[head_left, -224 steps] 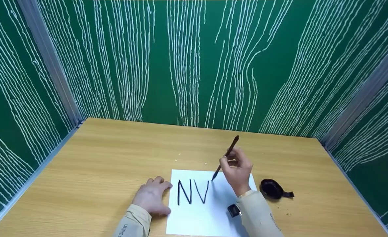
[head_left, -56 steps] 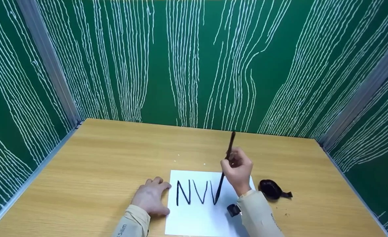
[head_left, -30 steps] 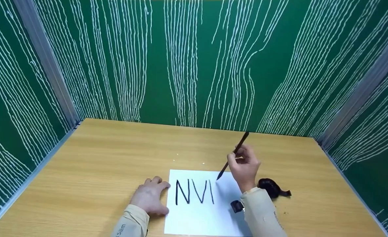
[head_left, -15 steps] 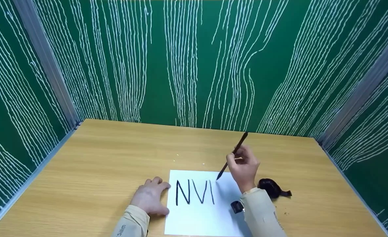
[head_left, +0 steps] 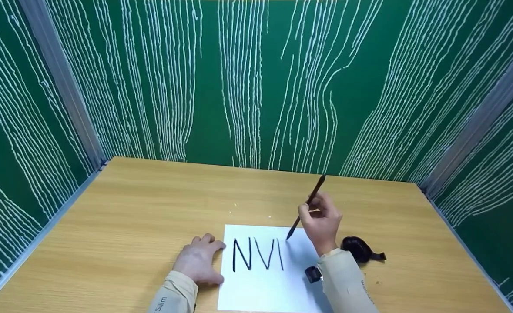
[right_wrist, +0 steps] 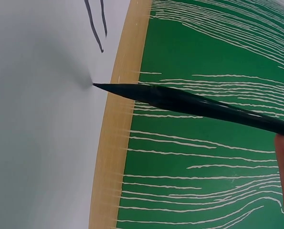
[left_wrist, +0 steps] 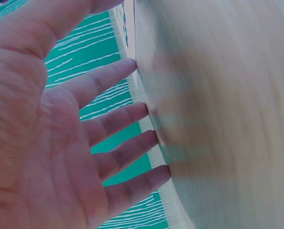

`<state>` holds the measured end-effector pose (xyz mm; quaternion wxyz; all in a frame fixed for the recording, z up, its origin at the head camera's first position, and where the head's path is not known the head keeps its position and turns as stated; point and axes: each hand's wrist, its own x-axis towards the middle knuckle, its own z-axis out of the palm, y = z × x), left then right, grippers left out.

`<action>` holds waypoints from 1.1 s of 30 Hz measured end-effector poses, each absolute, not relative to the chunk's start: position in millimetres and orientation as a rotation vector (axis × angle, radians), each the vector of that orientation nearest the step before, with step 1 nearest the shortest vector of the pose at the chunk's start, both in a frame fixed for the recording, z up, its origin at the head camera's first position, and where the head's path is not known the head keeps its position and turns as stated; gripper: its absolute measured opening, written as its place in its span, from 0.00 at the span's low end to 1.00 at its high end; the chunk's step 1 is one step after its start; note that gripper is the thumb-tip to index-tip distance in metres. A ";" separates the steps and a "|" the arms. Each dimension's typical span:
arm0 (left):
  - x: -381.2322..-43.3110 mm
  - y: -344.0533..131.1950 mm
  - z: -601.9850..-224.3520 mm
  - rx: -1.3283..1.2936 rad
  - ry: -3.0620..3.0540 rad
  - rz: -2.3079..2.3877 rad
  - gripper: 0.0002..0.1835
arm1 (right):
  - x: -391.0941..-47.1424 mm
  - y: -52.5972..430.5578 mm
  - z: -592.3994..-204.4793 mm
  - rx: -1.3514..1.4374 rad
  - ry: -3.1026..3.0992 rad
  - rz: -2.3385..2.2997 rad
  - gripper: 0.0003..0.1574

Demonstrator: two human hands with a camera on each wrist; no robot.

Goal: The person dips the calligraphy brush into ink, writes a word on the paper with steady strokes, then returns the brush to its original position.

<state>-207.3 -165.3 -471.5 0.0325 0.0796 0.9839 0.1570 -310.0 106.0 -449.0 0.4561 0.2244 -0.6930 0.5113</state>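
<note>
A white sheet of paper (head_left: 256,291) lies on the table, bearing a black N, a V and one slanted stroke to the V's right. My right hand (head_left: 321,219) pinches a dark ink brush (head_left: 306,206), its handle leaning up and right. In the right wrist view the pointed bristle tip of the brush (right_wrist: 127,90) meets the paper or hovers just over it; I cannot tell which. Its place is right of the slanted stroke's top. My left hand (head_left: 199,261) rests with spread fingers at the paper's left edge. In the left wrist view its fingertips (left_wrist: 127,65) touch down.
A small black dish with a short handle (head_left: 358,250) stands right of the paper, partly behind my right forearm. White specks (head_left: 269,216) lie beyond the sheet. Green walls with white wavy lines (head_left: 247,87) enclose the wooden table (head_left: 152,195).
A slanted stroke has been added right of the V. After drawing down it, my right hand moved the brush up and right, then barely shifted. My left hand stayed put.
</note>
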 end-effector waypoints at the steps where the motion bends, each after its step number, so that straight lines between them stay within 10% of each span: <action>1: -207.2 -165.4 -471.5 0.246 3.028 0.483 0.43 | -310.0 106.0 -449.1 0.553 -1.713 1.261 0.13; 33: -206.8 -166.6 -470.8 0.249 3.030 0.486 0.42 | -308.0 105.6 -449.9 0.506 -1.776 1.278 0.16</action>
